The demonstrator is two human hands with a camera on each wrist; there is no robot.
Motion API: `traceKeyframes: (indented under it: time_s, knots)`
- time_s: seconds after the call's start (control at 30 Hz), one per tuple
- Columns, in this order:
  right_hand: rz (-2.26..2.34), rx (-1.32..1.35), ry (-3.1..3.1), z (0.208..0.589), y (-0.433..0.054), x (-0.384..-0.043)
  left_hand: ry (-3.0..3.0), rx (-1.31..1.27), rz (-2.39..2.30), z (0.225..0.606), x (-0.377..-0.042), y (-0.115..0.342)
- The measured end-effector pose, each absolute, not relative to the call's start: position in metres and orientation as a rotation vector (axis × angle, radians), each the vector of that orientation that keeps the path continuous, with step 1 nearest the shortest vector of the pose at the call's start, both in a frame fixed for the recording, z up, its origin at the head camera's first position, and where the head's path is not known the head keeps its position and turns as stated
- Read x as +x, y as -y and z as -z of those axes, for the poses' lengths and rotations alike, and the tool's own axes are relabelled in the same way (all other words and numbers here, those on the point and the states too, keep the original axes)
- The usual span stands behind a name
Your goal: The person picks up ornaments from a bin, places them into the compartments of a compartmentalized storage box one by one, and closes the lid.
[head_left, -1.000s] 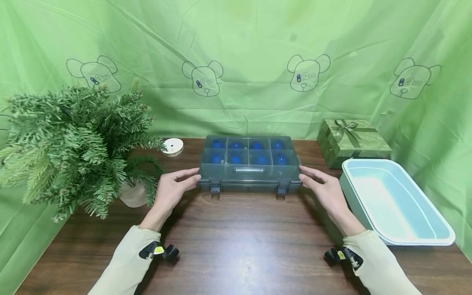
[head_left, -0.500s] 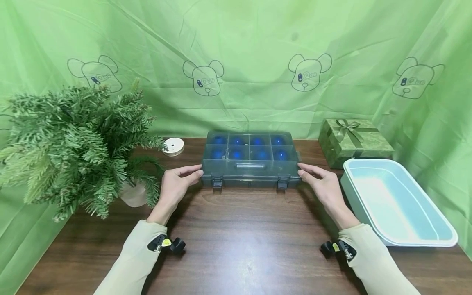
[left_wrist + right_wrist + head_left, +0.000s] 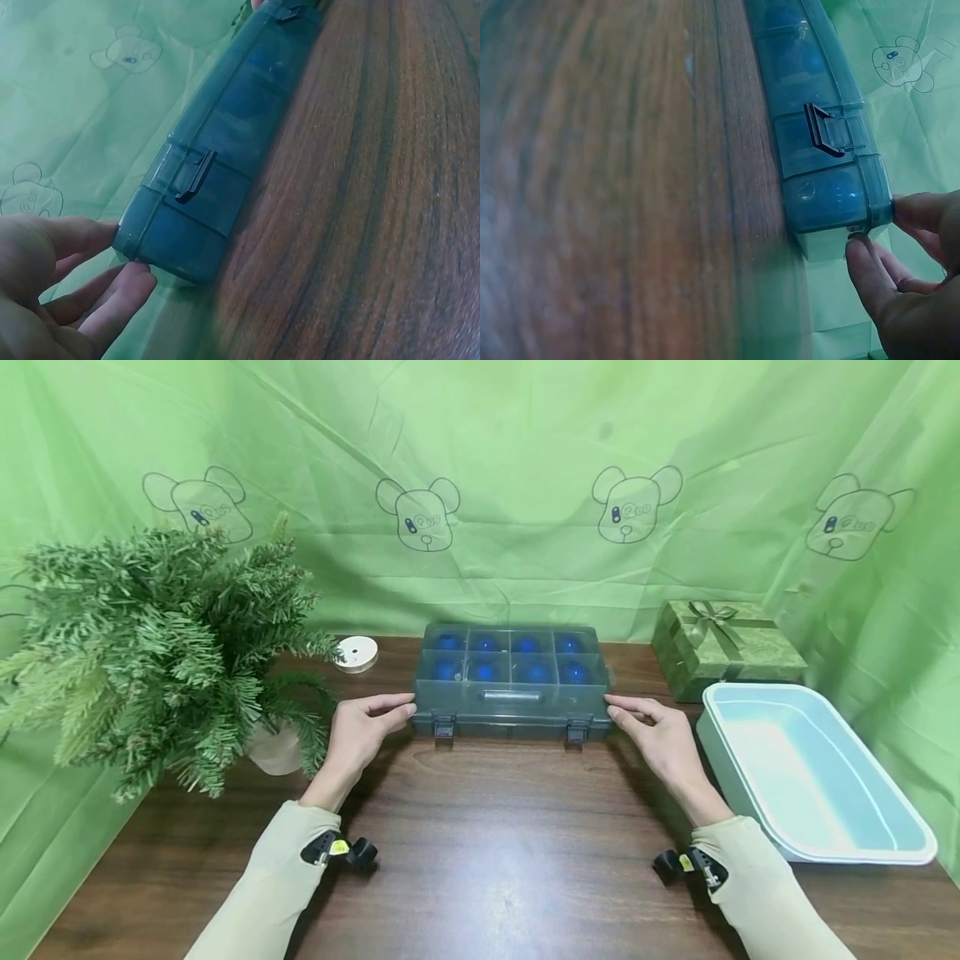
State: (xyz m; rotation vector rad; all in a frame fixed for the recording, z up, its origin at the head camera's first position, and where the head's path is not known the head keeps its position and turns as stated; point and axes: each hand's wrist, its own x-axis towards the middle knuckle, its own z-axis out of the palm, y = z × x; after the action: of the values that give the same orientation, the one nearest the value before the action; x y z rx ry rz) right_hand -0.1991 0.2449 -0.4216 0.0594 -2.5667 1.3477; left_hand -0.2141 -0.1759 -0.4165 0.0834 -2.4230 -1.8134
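A clear grey-tinted plastic storage box point(image 3: 513, 693) rests on the wooden table, its lid down and two front latches facing me. Shiny blue balls point(image 3: 484, 672) show through the lid, set in separate compartments. My left hand point(image 3: 358, 733) holds the box's left end with thumb and fingertips, near the front corner. At the opposite end, my right hand point(image 3: 660, 739) grips in the same way. In the left wrist view, the thumb and index finger meet the box at its lid corner by a latch point(image 3: 197, 177). The right wrist view shows the same contact beside the other latch point(image 3: 823, 130).
An artificial pine tree point(image 3: 165, 635) in a pale base point(image 3: 276, 750) stands at left. Behind it lies a white ribbon spool point(image 3: 357, 653). On the right are a green gift box point(image 3: 727, 652) and a light blue plastic tub point(image 3: 720, 768). A green curtain point(image 3: 510, 468) hangs behind.
The storage box has moved slightly back from me, with both hands on its ends. The hands have shifted with it. In the last half second the box has barely moved.
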Motion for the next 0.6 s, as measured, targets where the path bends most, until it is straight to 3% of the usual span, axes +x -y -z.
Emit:
traceKeyframes:
  time_s: [0.3,0.6]
  knots:
    - [-1.216,0.300,2.436,0.4222,-0.2421,-0.1994,2.557,-0.041,1.494,0.4160,-0.2159,0.1795]
    - [-1.006,0.434,2.399,0.4207,-0.2382,-0.1996,2.466,-0.445,1.220,0.4218,-0.2193,0.1815]
